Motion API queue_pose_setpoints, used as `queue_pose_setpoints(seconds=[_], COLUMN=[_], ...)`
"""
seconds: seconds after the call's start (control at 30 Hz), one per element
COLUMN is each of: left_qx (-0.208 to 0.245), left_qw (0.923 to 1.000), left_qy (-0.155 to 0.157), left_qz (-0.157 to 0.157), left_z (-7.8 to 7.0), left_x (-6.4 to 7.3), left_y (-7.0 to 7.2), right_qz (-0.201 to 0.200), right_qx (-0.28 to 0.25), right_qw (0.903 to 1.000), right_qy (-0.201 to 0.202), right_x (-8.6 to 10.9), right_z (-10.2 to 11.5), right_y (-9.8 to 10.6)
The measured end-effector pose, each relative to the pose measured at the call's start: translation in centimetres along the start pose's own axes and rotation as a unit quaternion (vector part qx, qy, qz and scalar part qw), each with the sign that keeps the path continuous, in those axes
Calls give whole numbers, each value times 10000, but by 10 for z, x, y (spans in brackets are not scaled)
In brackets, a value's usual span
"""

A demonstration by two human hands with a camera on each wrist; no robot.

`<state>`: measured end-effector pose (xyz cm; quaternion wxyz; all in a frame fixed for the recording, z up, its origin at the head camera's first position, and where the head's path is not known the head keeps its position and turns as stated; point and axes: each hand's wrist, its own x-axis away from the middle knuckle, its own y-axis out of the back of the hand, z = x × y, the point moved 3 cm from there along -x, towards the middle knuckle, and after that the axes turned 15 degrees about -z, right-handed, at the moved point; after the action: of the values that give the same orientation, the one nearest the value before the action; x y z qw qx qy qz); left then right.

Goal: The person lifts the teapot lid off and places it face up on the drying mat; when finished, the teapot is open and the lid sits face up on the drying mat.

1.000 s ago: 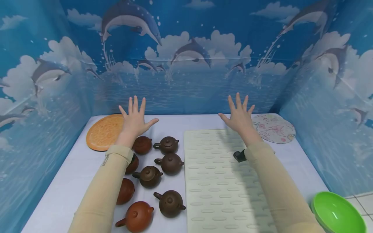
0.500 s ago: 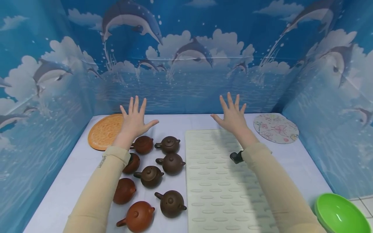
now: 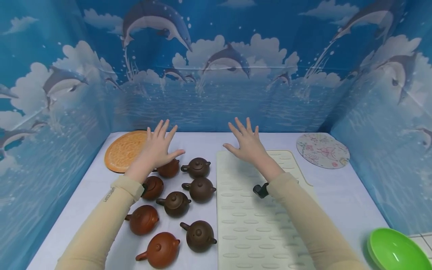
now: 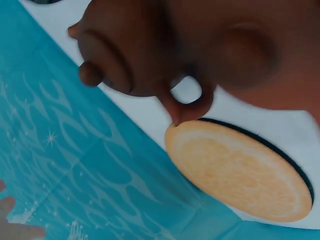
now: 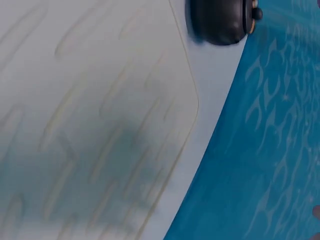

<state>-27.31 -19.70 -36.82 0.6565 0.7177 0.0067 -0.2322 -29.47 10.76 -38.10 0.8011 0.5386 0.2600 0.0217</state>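
In the head view my left hand (image 3: 155, 149) hovers with spread fingers above the back left of the table, touching nothing. Beneath and beside it stand several reddish-brown clay teapots (image 3: 144, 220); the rearmost one (image 3: 169, 169) is partly hidden by the hand. Several dark brown teapots (image 3: 201, 190) form a column to their right. My right hand (image 3: 249, 147), fingers also spread and holding nothing, is over the back of a cream ribbed mat (image 3: 233, 221). The left wrist view has a reddish teapot (image 4: 125, 45) close up. A dark teapot (image 5: 220, 20) shows at the top of the right wrist view.
An orange round mat (image 3: 123, 152) lies at the back left, partly behind the left hand. A round flower-patterned mat (image 3: 323, 150) is at the back right. A green bowl (image 3: 398, 249) sits at the front right corner. Blue dolphin-print curtains (image 3: 216, 101) enclose the white table.
My right hand has moved left and slightly lower, away from the flower-patterned mat. My left hand has dropped a little. The teapots stay where they were.
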Motion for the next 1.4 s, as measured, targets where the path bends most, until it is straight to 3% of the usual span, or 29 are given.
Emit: queue_pose_setpoints(seconds=[0.2, 0.33, 0.6, 0.8, 0.97, 1.17, 1.4], left_qx=[558, 857, 1184, 1385, 1434, 1586, 1547], left_qw=[9976, 9950, 9918, 9874, 9860, 9812, 9835], left_qy=[-421, -502, -127, -129, -16, 488, 615], left_qz=[-37, -66, 460, 759, 851, 982, 702], left_z=[-6, -10, -13, -19, -27, -34, -36], left_x=[18, 25, 32, 32, 28, 25, 25], left_y=[-11, -17, -34, -45, -48, -55, -60], right_qz=[156, 215, 592, 722, 701, 573, 500], right_qx=[-515, -827, -1098, -1209, -1403, -1463, -1484], right_qw=[9983, 9957, 9914, 9891, 9872, 9874, 9873], right_qy=[244, 351, 397, 432, 289, 180, 252], right_x=[5, 7, 11, 9, 7, 5, 3], right_z=[26, 43, 63, 74, 81, 82, 86], right_y=[-22, -36, -61, -71, -76, -80, -86])
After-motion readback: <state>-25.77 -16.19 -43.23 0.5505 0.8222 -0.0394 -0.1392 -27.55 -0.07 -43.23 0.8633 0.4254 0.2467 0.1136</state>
